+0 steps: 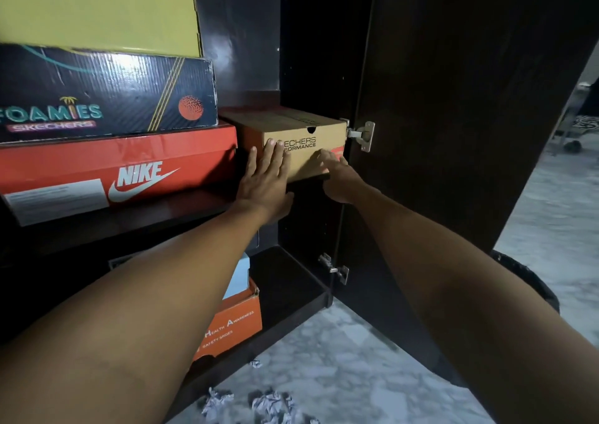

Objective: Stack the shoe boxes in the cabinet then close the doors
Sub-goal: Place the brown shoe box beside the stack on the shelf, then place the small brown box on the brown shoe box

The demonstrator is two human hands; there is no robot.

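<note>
At the left of the frame, a yellow box (pixel 97 12), a Foamies box (pixel 107 93) and a red Nike box (pixel 116 171) sit stacked. That leaves only the narrow gap at centre, which the tan Skechers box (pixel 298 145) fills. The left hand (pixel 265 177) lies flat and spread on its front and the right hand (pixel 340 177) presses its lower right corner, likely seating it clear of the open door (pixel 470 99).

— Which markings are reading clearly on the shelves?

— The dark box (pixel 107 93) is showing "FOAMIES SKECHERS". The red box (pixel 120 171) is carrying "NIKE" with the swoosh; its white label (pixel 56 198) is proving illegible.

— And the others?

— The tan box (pixel 301 135) is displaying "ECHERS FORMANCE", its first letters being covered. The orange box (pixel 235 325) below is reading "HEALTH AWARENESS" and "SAFETY SHOES".
</note>
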